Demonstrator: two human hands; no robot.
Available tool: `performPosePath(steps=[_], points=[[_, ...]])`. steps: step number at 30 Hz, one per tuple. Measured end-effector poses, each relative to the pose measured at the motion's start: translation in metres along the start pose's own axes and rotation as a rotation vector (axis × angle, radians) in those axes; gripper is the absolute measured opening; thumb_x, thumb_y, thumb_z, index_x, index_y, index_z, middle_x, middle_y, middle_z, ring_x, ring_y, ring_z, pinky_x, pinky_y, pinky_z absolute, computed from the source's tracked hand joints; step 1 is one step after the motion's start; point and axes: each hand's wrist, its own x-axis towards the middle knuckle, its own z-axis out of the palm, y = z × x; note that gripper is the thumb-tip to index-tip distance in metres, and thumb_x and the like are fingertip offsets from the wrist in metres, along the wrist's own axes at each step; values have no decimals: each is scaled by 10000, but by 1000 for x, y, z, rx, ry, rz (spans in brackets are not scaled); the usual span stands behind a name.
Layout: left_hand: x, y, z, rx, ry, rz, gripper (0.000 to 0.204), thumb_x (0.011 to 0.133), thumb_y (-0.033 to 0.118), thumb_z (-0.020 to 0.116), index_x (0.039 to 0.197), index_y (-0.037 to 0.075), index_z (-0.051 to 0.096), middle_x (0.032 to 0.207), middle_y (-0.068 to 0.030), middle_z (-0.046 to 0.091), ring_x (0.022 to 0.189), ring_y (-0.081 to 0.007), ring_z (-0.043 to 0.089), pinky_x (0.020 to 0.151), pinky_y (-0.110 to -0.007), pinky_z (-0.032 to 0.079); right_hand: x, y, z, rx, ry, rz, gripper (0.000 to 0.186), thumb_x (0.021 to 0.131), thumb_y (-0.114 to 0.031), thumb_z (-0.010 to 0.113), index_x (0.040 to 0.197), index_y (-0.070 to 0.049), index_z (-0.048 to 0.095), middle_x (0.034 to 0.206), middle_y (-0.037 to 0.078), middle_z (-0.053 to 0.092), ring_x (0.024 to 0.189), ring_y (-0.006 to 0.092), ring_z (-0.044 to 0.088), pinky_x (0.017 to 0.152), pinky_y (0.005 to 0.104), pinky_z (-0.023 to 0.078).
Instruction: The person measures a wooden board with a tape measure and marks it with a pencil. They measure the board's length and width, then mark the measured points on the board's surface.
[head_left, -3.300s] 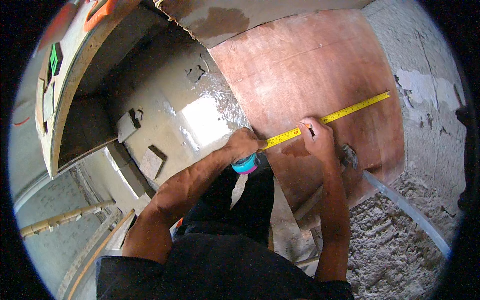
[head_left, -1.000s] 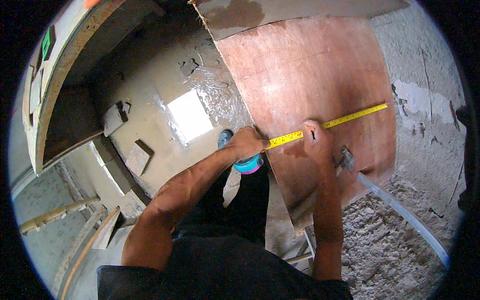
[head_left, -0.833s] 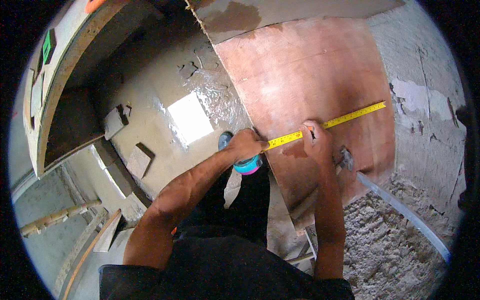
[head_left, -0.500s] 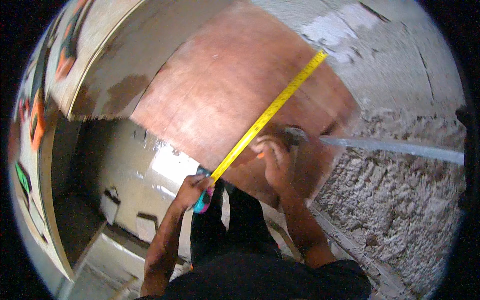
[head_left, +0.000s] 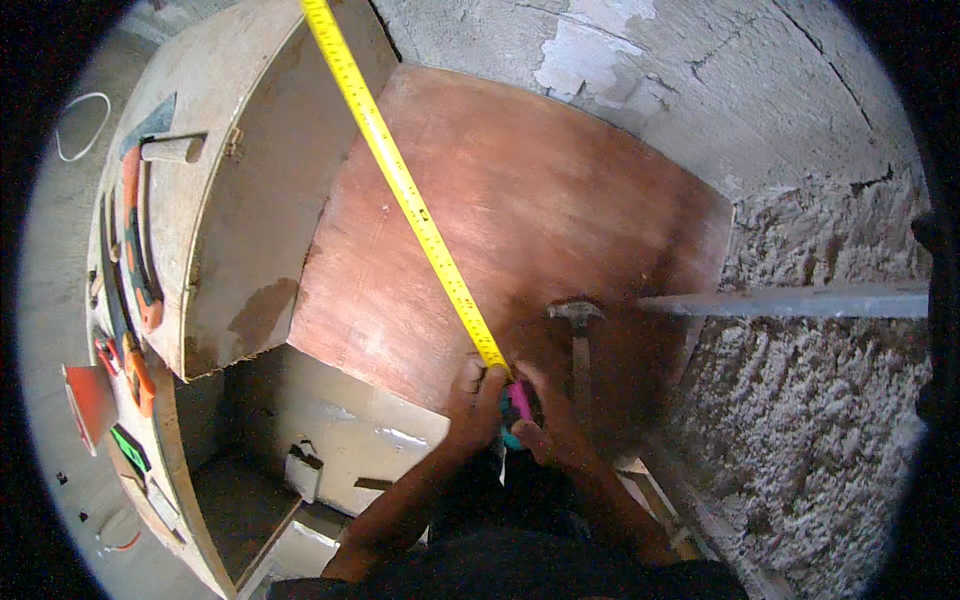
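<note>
Tape blade [head_left: 428, 233] had swung far left, so it no longer held a left-to-right span across the reddish panel [head_left: 530, 190]. The right hand [head_left: 548, 412] had joined the left hand [head_left: 477, 400], both gripping the tape case [head_left: 520, 401] at the near side, finger placement unclear.

Yellow measuring tape [head_left: 407, 185], printed markings [head_left: 423, 214], unreadable
</note>
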Motion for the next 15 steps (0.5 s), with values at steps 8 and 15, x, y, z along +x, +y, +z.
performPosePath(steps=[8,15], points=[[10,24,47,465,-132,323,183,952,195,615,1074,64,645,944,-150,646,818,-295,618,687,-427,505,-12,-4,-51,-168,33,194,732,920,-403,660,1517,-50,426,1425,254,544,1283,411,553,1098,483,419],[41,96,26,-184,-184,149,177,997,196,619,1091,48,596,864,-121,671,759,-219,655,713,-349,542,-87,1,-52,-62,33,358,629,891,-302,664,1440,-34,514,1285,238,629,1154,408,627,992,479,492]])
